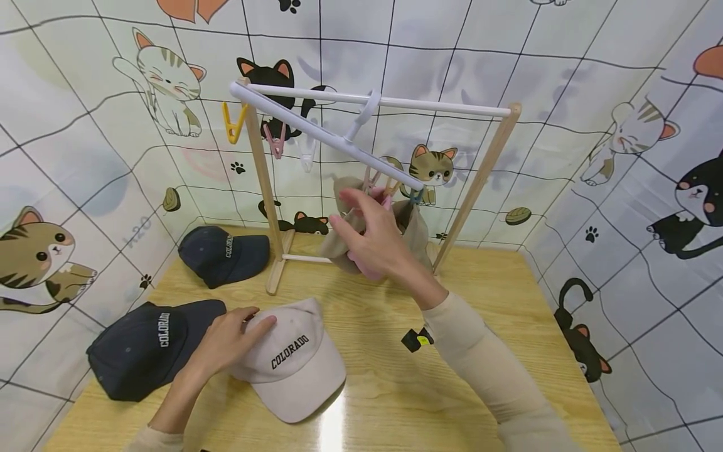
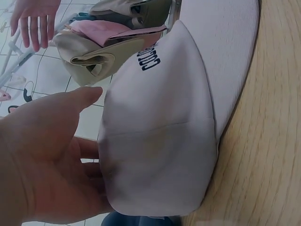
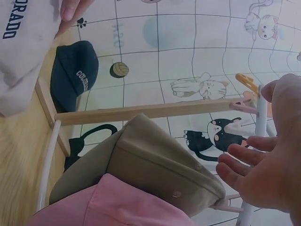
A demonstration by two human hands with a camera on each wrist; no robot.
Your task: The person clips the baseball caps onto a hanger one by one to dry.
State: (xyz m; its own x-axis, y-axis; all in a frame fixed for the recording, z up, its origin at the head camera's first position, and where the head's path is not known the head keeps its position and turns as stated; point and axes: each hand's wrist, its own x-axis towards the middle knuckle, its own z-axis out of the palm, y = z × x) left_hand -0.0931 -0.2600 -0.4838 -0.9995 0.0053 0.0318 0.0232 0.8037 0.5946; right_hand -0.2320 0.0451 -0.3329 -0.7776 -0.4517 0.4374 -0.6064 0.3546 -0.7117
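A pale pinkish-white cap point(image 1: 302, 376) lettered COLORADO lies on the table, and my left hand point(image 1: 228, 339) rests at its crown. In the left wrist view, the thumb point(image 2: 89, 98) stretches toward the cap, with the other fingers partly hidden behind it. My right hand point(image 1: 375, 242) is raised before the hanging caps, fingers spread and holding nothing. A tan cap point(image 3: 155, 165) and a pink cap point(image 3: 127, 205) hang close together by clips from a lavender hanger point(image 1: 327, 137). Another khaki cap point(image 1: 417, 235) hangs at the right, partly hidden by the hand.
A wooden rack with a white top rail point(image 1: 446, 108) bears the hanger, which sits slanted. Yellow point(image 1: 233, 125), pink point(image 1: 275, 141) and white clothespins point(image 1: 307, 154) hang toward its left. Two navy caps point(image 1: 135, 351) point(image 1: 217, 254) lie on the left. A small black tag point(image 1: 415, 339) lies near the right forearm.
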